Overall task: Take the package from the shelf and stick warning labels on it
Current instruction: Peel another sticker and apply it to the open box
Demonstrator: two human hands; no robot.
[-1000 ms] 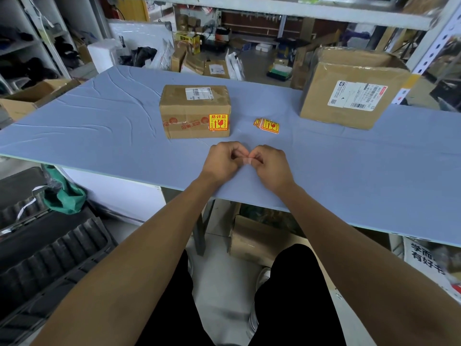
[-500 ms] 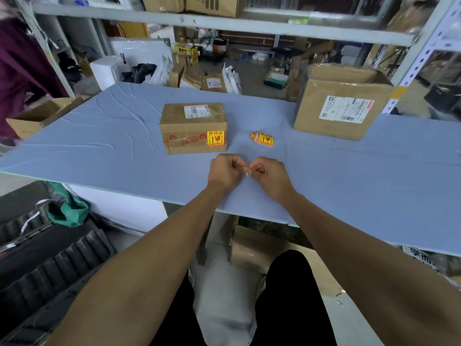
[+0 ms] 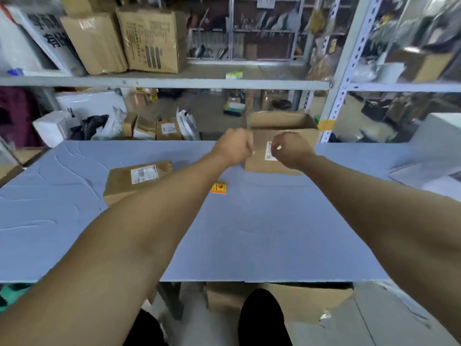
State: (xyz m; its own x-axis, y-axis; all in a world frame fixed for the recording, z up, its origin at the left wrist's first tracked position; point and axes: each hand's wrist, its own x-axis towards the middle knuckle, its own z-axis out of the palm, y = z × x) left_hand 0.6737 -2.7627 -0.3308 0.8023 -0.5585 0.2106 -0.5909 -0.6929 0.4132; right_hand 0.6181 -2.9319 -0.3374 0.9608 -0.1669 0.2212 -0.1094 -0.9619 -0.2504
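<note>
Package [image 3: 139,179]: on counter [image 3: 249,233], left of warning labels [image 3: 218,188]. Left hand [image 3: 234,146], right hand [image 3: 290,149]: raised before larger box [image 3: 279,121], fisted; grip contents indiscernible, small white scrap at right fingertips.

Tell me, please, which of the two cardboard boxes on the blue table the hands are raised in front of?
The larger box at the far edge, partly hidden behind both fists. The smaller, flatter box lies off to the left, under the left forearm.
</note>
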